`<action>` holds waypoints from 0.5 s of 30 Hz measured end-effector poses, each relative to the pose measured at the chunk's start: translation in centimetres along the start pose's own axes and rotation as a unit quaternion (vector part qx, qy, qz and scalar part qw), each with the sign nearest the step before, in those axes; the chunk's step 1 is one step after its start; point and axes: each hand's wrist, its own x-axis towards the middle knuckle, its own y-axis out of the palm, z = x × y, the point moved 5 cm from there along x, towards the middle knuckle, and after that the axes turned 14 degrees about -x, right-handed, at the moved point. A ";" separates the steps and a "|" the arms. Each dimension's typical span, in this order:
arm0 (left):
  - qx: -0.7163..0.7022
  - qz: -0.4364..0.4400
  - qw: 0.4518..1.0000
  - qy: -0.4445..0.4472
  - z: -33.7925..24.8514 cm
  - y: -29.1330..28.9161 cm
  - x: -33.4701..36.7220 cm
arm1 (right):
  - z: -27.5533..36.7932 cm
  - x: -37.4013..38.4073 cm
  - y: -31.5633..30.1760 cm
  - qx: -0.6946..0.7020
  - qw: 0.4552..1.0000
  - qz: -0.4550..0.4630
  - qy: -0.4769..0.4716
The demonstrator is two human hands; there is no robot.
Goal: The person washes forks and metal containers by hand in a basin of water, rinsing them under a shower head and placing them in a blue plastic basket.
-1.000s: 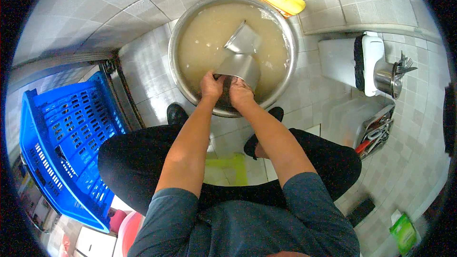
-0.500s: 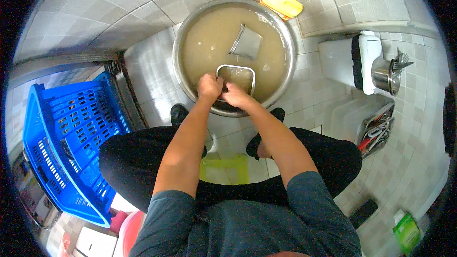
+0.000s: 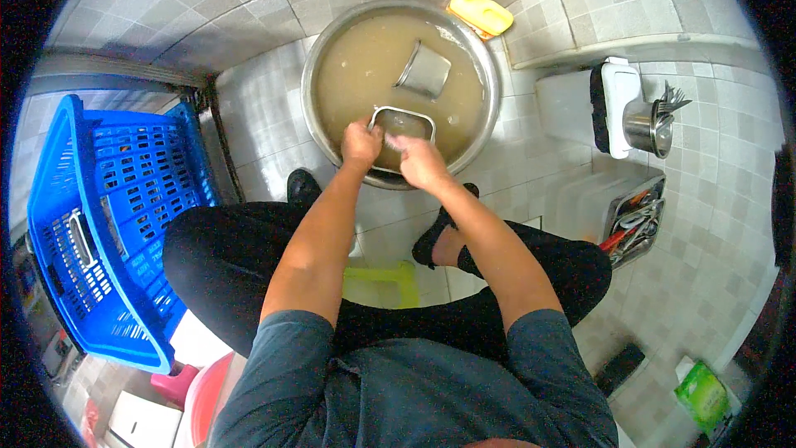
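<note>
"Can we read anything on the green-and-white packet [image 3: 703, 398] at the lower right?"

"We see pale printing on it, but it is too small and blurred for us to read. We also see the yellow plastic bottle with a rounded cap [image 3: 482, 13] beside the tub, with an orange patch low on its side."

"And the hands?"

"We see the left hand [image 3: 361, 146] curled around the left side of an open-topped rectangular silver metal container [image 3: 406, 111]. The right hand [image 3: 421, 162] reaches over the near right part of its mouth. Its fingertips are smeared by motion, so we cannot tell whether they hold anything."

"Where do we find that container?"

"Low in the cloudy brown water [image 3: 352, 62], at the near side of the wide round steel tub [image 3: 493, 91], with its mouth facing up. Just beyond it we see a second silver metal container [image 3: 427, 70], tilted and partly under."

"What differs from the earlier frames?"

"A second ago we see the held container tipped, mouth toward the person, both hands at its opening. Half a second ago its mouth already faces up, and the hands are close together. Now we see a wider gap between them, the right one farther over the opening. The second container stays tilted in much the same spot."
</note>
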 end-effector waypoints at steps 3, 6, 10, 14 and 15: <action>-0.024 -0.003 0.999 0.025 0.1 0.5 0.4 | 0.2 -1.2 3.8 -0.104 0.984 0.118 -0.083; 0.021 -0.007 1.000 0.015 -0.4 0.3 -0.1 | 0.9 -2.7 3.4 -0.241 0.944 0.191 -0.122; 0.077 -0.002 0.997 0.030 -1.6 0.0 -0.3 | -1.4 -2.1 2.4 -0.574 0.745 0.238 -0.242; 0.088 0.049 0.995 0.014 -2.7 0.8 1.0 | -3.6 1.1 3.1 -0.640 0.705 0.232 -0.199; 0.084 0.049 0.995 0.011 -2.3 0.4 1.1 | -2.7 1.6 3.2 -0.624 0.716 0.241 -0.198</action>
